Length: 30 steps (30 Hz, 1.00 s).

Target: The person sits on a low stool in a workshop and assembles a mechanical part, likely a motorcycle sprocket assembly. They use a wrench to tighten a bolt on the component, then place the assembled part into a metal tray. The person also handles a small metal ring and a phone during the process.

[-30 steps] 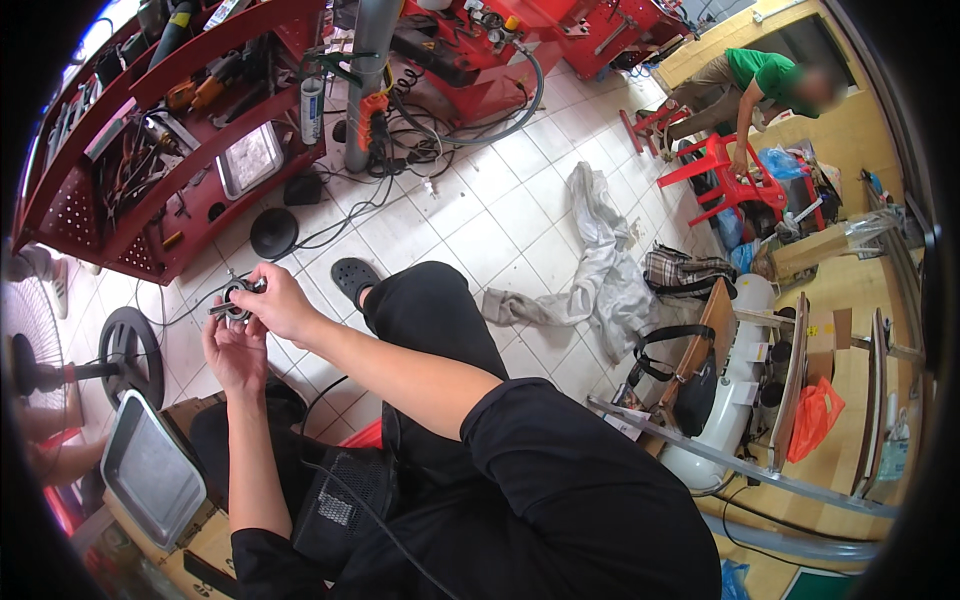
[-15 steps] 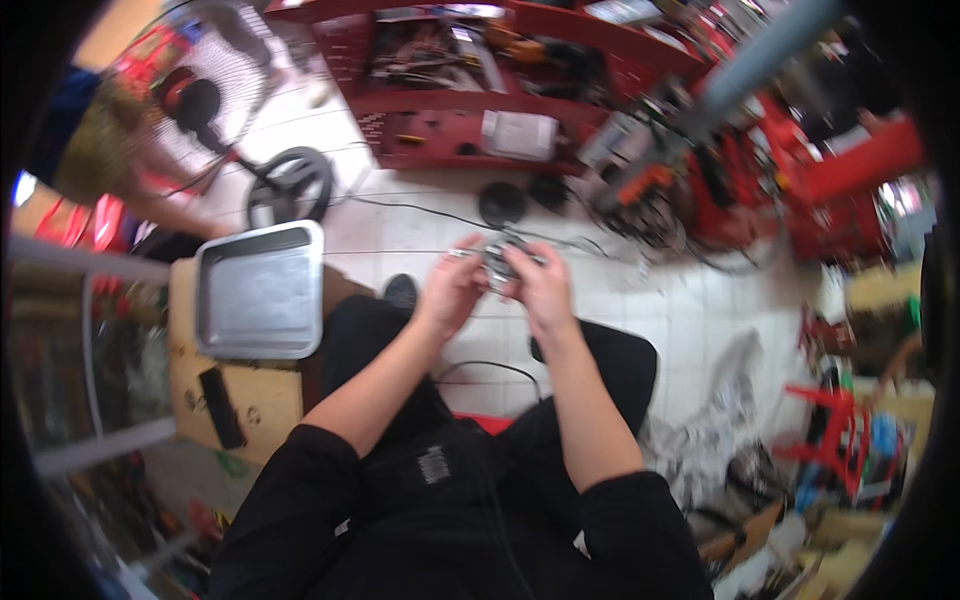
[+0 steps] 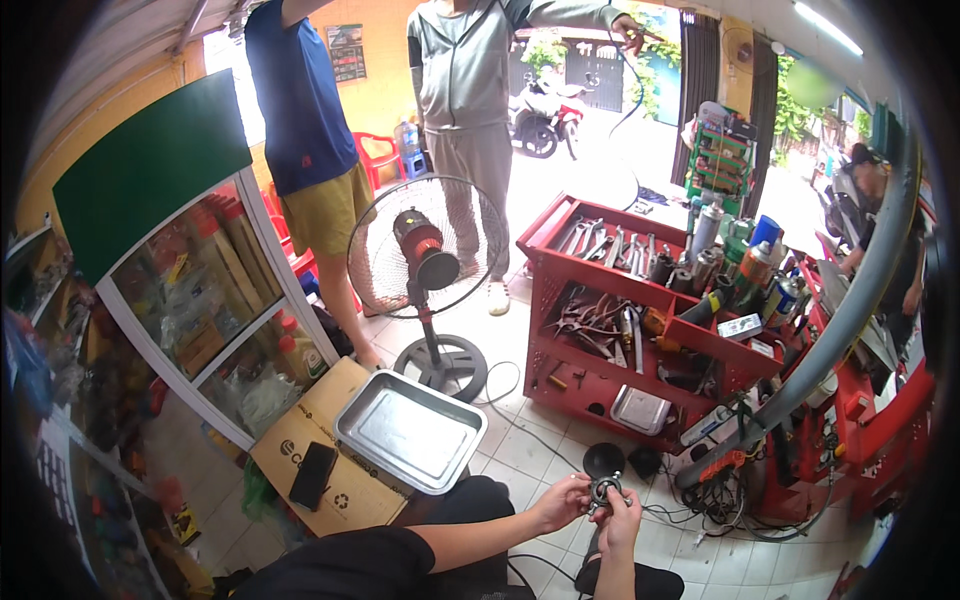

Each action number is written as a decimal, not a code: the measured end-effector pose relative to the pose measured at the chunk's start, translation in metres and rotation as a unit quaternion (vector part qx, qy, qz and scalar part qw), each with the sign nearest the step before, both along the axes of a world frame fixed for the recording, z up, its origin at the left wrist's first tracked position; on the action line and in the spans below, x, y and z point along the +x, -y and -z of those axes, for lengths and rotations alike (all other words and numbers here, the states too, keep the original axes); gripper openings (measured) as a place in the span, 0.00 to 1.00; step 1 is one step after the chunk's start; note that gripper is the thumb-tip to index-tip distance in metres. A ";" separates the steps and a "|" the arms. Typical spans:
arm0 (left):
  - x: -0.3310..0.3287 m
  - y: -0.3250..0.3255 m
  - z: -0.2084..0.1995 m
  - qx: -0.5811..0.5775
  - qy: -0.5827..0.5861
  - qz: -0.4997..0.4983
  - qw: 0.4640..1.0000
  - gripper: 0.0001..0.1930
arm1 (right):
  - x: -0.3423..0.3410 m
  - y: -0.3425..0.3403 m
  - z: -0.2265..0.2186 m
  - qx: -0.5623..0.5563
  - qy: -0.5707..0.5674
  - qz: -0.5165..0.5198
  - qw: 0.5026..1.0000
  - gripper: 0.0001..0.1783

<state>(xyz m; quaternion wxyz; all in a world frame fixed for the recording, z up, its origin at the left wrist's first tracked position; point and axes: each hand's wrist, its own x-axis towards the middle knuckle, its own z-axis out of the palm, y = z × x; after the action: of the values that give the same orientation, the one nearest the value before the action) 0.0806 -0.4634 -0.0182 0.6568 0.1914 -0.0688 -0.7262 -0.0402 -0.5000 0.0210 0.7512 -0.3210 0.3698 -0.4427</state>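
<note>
Both of my hands are closed around a small silvery metal part (image 3: 605, 487) with a round, ring-like middle and short ends sticking out. Its exact kind is too small to tell. My left hand (image 3: 566, 503) pinches its left side with the fingertips. From below and to the right, my right hand (image 3: 620, 517) grips it, thumb on top. The part is held above my legs, over the tiled floor. To the left, a shallow metal tray (image 3: 405, 440) rests on a cardboard box (image 3: 280, 450), beside a black phone (image 3: 313, 475).
A standing fan (image 3: 428, 255) is beyond the tray. A red tool cart (image 3: 560, 360) with wrenches, pliers and spray cans stands ahead right, near a grey pole (image 3: 800, 385). Cables (image 3: 530, 430) cross the floor. Two people (image 3: 310, 120) stand behind the fan; a glass cabinet (image 3: 215, 300) is left.
My view has swung upward and to the left, so the hands now appear lower and farther right. Both hands keep hold of the metal part.
</note>
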 end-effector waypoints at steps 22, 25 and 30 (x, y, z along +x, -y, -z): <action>0.027 -0.042 -0.040 -0.048 0.491 0.019 0.870 0.08 | -0.023 -0.030 -0.036 0.034 -0.002 -0.066 0.997 0.10; 0.026 -0.044 -0.042 -0.132 0.582 -0.002 0.802 0.05 | -0.031 -0.041 -0.049 0.042 -0.011 -0.059 0.997 0.09; 0.016 -0.044 -0.038 -0.106 0.618 0.067 0.776 0.13 | -0.046 -0.049 -0.034 0.041 -0.003 -0.064 0.997 0.09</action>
<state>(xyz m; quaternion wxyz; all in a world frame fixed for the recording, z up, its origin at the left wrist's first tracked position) 0.0968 -0.4194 0.0200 0.4390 0.5233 -0.5488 -0.4819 -0.0859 -0.4509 0.0549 0.7894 -0.3140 0.3687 -0.3771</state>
